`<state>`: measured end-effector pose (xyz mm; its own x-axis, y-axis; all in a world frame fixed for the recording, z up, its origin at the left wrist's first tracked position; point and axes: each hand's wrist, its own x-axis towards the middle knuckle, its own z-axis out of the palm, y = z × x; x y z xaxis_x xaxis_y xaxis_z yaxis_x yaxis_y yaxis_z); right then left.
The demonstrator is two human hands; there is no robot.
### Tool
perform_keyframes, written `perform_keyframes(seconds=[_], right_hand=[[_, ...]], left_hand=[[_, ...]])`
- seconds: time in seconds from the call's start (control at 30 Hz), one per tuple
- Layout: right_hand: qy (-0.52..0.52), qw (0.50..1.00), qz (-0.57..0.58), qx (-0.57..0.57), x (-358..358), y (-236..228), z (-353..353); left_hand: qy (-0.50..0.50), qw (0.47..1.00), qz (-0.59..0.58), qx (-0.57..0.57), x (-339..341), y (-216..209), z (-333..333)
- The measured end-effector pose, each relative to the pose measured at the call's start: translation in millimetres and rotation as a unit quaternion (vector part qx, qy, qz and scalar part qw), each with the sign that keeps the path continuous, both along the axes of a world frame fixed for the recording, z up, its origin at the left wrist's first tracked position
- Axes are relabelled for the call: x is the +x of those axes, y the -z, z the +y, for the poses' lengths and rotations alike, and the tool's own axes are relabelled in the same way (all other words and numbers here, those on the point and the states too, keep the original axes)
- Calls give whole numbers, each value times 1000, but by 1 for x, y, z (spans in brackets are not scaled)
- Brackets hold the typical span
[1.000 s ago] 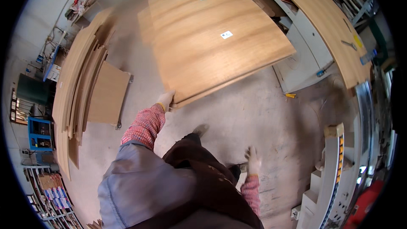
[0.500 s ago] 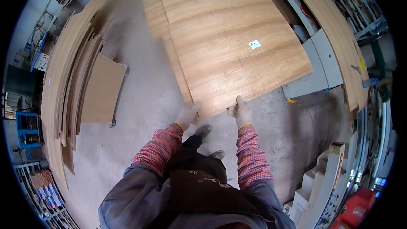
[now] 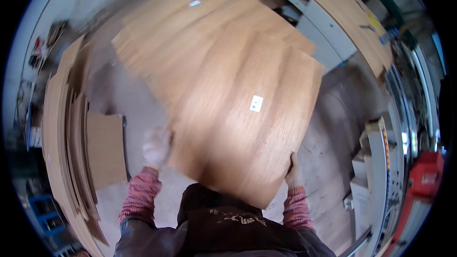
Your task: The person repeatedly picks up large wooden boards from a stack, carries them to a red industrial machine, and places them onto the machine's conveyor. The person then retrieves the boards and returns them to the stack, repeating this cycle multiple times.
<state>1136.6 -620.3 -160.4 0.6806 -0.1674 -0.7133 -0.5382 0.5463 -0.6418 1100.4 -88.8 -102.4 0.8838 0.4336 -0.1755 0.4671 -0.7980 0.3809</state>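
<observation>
A wood-grain panel (image 3: 228, 143) with a small white label (image 3: 256, 103) lies tilted in front of me, its near corner close to my apron. My right hand (image 3: 293, 173), in a pale glove, is closed on the panel's right edge, with the fingers partly hidden by the board. At the left edge is my gloved left hand (image 3: 156, 146), smeared by motion; whether it grips or only touches the edge I cannot tell. Beyond and partly under this panel, another wood-grain panel (image 3: 164, 33) carries a similar label.
Several boards (image 3: 62, 128) stand on edge at the left, beside a brown sheet (image 3: 105, 150). A long wood-topped bench (image 3: 328, 4) with a grey cabinet (image 3: 323, 33) runs along the far right. White profiles (image 3: 376, 176) and a red machine part (image 3: 426, 175) are at the near right.
The labelled near panel has come toward me and turned against the panel beyond it. My hands have spread apart, the right to the panel's right edge, the left further left. The view has swung right.
</observation>
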Motion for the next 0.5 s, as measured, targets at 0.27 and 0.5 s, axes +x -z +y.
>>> perform_keyframes(seconds=[0.27, 0.5], right_hand=[[-72, 960, 36, -270, 16, -60, -47], [-157, 851, 48, -499, 15, -205, -40]], left_hand=[[-132, 770, 28, -623, 23, 92, -1], [-150, 762, 2, -630, 15, 1, -54]])
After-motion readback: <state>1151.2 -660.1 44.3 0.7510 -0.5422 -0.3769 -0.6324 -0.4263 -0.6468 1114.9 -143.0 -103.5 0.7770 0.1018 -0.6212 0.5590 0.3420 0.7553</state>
